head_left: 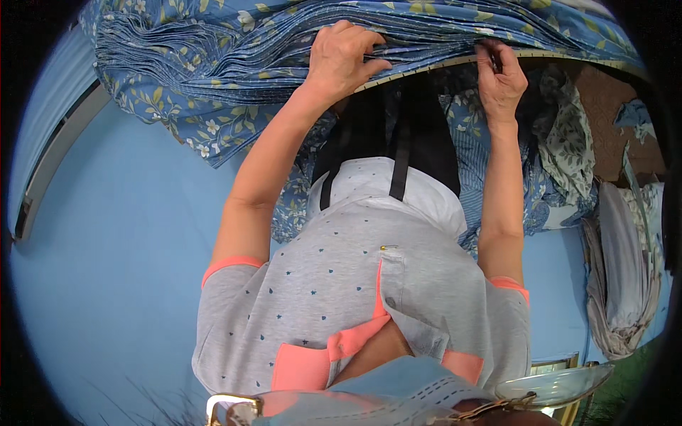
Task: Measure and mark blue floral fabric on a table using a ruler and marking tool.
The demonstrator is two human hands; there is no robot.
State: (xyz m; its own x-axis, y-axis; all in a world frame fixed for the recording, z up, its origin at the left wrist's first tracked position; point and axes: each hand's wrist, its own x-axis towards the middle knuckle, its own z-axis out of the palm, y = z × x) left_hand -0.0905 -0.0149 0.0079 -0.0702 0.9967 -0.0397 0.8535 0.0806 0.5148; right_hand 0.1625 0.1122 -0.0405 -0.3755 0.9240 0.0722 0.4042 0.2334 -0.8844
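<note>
A thick stack of blue floral fabric (213, 60), folded in many layers, spreads across the top of the view with its edges towards me. My left hand (343, 60) rests on the layers left of the middle, thumb and fingers apart. Further right, my right hand (501, 79) pinches the near edge of the fabric between thumb and bent fingers. The fingertips are partly hidden among the folds. A pale strip with tick marks (426, 69) runs along the table's near edge, just below the layers.
More blue floral fabric hangs below the table edge around my legs. A grey-green leaf-print cloth (565, 135) hangs at the right. Beyond it, a bundle of grey cloth (625, 270) hangs lower down. A grey rail (60, 156) stands at the far left beside a light blue surface (135, 248).
</note>
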